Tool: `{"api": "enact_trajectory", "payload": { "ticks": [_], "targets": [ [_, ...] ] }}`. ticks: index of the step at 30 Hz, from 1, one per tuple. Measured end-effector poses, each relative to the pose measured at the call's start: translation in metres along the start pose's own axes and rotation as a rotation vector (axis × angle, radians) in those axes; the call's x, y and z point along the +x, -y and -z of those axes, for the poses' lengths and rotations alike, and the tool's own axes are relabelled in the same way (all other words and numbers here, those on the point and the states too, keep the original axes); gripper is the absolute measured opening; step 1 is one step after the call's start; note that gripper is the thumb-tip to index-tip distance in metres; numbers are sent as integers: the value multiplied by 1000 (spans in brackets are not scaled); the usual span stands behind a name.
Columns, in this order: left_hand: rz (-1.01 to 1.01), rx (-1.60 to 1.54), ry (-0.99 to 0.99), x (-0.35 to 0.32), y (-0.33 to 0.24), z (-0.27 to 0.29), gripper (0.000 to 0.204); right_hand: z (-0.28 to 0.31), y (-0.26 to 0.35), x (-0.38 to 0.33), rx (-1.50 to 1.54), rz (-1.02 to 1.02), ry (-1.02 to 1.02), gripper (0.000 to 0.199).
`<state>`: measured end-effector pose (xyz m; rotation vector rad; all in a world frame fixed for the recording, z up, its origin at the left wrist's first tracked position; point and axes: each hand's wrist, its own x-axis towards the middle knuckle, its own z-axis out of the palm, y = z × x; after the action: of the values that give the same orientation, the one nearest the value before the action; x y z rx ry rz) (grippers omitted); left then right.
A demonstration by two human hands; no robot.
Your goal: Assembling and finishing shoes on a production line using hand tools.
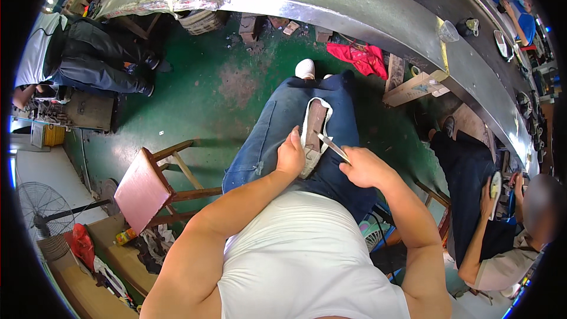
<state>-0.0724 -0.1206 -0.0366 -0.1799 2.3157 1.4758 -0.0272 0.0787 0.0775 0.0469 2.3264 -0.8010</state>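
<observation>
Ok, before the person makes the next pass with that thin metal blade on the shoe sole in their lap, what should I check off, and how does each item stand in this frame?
1. Left hand steadies the white shoe sole with brown insole: ok, it grips the near end.
2. Right hand holds the thin silver metal blade: ok.
3. Left fingers out of the blade's line: cannot tell, the tip sits close to them.
4. Sole supported on the blue-jeaned lap: ok.
5. Co-worker's hands at right apart from the blade: ok.
</observation>
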Motion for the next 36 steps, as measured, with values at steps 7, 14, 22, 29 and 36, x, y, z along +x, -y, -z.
{"api": "enact_trajectory", "payload": {
  "ticks": [7, 14, 22, 29, 36],
  "targets": [
    [-350, 251, 168, -4, -4, 10, 50, 2, 0, 35, -234, 25, -147, 26],
    [-365, 434, 424, 12, -24, 20, 51, 53, -23, 33, 319, -203, 282, 34],
    [-245, 541, 592, 14, -59, 31, 55, 34, -9, 81, 200, -131, 75, 43],
    [-375, 442, 567, 3, -34, 39, 64, 16, -15, 60, 409, -200, 117, 48],
    [-45, 107, 444, -2, -14, 30, 67, -19, -18, 37, 595, -130, 31, 52]
  ]
}}
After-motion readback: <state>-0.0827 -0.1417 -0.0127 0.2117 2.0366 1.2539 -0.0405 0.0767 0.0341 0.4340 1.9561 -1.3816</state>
